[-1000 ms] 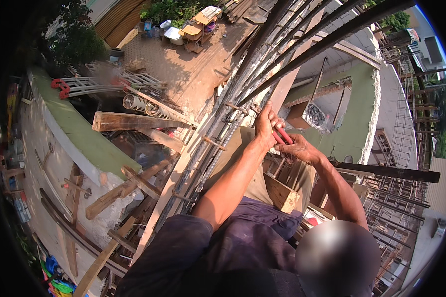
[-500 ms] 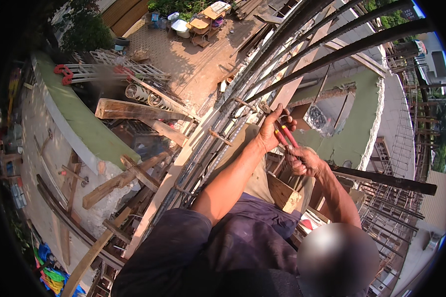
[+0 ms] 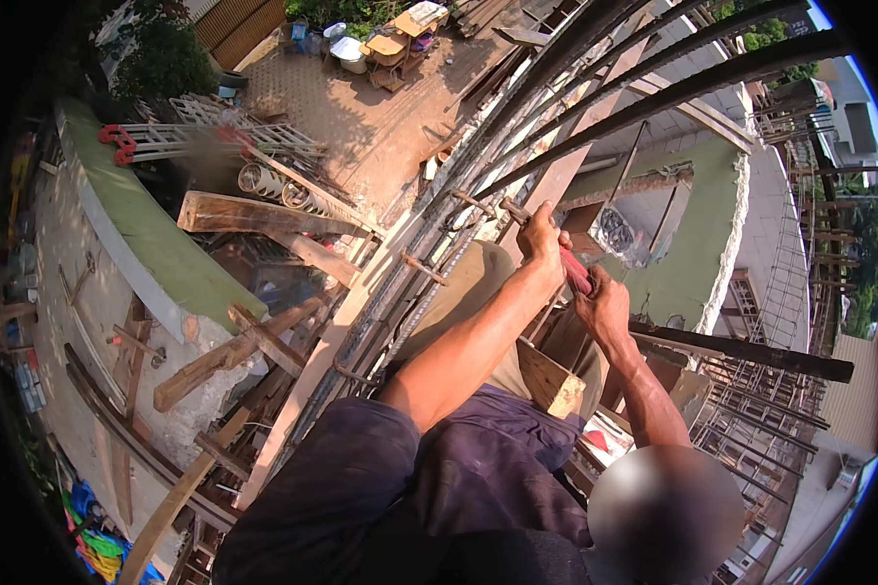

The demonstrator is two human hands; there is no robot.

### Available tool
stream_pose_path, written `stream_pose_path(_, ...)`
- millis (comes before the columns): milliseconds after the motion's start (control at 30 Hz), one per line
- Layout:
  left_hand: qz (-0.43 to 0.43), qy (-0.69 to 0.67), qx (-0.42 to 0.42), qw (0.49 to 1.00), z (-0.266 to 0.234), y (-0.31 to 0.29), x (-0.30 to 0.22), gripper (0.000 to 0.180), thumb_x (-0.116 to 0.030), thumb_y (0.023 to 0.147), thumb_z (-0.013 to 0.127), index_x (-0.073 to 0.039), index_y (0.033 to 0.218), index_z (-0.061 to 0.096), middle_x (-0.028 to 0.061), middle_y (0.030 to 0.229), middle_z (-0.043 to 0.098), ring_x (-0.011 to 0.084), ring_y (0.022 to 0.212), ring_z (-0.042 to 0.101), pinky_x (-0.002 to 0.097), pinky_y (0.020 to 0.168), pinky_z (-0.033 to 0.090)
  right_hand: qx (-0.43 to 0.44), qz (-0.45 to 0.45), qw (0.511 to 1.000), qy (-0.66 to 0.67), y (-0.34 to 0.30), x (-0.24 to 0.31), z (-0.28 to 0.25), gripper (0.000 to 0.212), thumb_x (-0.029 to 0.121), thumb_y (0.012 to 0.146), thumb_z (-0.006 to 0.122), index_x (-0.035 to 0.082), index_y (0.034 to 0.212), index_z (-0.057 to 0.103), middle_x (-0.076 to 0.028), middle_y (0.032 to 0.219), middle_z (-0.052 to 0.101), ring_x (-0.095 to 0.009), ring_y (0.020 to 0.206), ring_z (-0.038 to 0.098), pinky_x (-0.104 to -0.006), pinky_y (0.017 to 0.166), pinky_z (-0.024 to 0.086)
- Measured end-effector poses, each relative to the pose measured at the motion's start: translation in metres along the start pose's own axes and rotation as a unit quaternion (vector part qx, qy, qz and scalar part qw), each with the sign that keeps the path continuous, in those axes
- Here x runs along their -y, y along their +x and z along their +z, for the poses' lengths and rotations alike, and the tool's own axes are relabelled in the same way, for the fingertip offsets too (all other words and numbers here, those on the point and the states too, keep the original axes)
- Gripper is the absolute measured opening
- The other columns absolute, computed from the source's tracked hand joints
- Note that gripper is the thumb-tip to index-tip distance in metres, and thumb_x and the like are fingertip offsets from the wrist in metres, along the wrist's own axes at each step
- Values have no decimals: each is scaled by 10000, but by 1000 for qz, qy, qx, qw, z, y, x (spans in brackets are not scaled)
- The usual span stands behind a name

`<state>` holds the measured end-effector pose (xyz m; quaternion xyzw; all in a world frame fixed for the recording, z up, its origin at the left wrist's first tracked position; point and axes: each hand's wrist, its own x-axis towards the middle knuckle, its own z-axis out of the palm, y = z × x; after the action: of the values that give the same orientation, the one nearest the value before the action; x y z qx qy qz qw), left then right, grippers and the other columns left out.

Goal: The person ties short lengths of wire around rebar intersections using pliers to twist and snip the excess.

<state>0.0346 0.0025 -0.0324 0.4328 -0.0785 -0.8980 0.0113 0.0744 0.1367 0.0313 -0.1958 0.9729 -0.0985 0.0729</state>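
My left hand [image 3: 541, 244] is closed at the top of a red-handled pair of pliers [image 3: 576, 271], whose head I press against a bundle of long dark rebar bars [image 3: 595, 117]. My right hand [image 3: 605, 307] sits just below and to the right, gripping the lower ends of the red handles. Steel stirrup ties [image 3: 424, 265] cross the bars to the left of my hands. The jaws of the pliers are hidden behind my left hand. My dark shirt fills the lower middle.
Far below lie a paved yard [image 3: 380, 127], a green-topped wall [image 3: 146, 234], timber props [image 3: 224, 356] and red-ended ladders [image 3: 166, 141]. A wooden formwork board [image 3: 551, 380] stands under my arms. A dark steel bar [image 3: 741, 349] and scaffolding [image 3: 780, 429] are at the right.
Both hands stay on the pliers at the bars. My right hand has slid down and to the right along the handles, away from the left hand. The view has shifted a little.
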Motion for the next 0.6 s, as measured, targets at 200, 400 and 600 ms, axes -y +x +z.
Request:
stream_pose_path(200, -89, 37, 215, 972, -22, -30, -32, 456, -551, 798, 776, -154, 879, 566, 3, 833, 617, 153, 785, 656, 317, 690, 537, 427, 307, 691, 496, 8, -16, -26, 403, 431, 890, 728, 71, 816, 562, 33, 557, 471, -91, 392, 374, -273, 366, 296)
stream_pose_path(400, -92, -4, 149, 985, -13, -19, -21, 474, -456, 897, 691, -186, 649, 390, -43, 543, 360, 139, 485, 405, 338, 554, 438, 294, 200, 879, 318, -4, -2, -28, 271, 284, 888, 724, 55, 949, 594, 6, 629, 481, -177, 503, 511, -327, 462, 445)
stream_pose_path(600, -26, -64, 45, 997, 12, -13, -10, 453, -438, 930, 652, -159, 682, 396, -24, 548, 346, 153, 483, 406, 360, 549, 446, -78, -62, 994, -38, 0, 21, -20, 369, 194, 822, 715, 10, 1103, 561, -159, 777, 633, -415, 640, 617, -485, 633, 515)
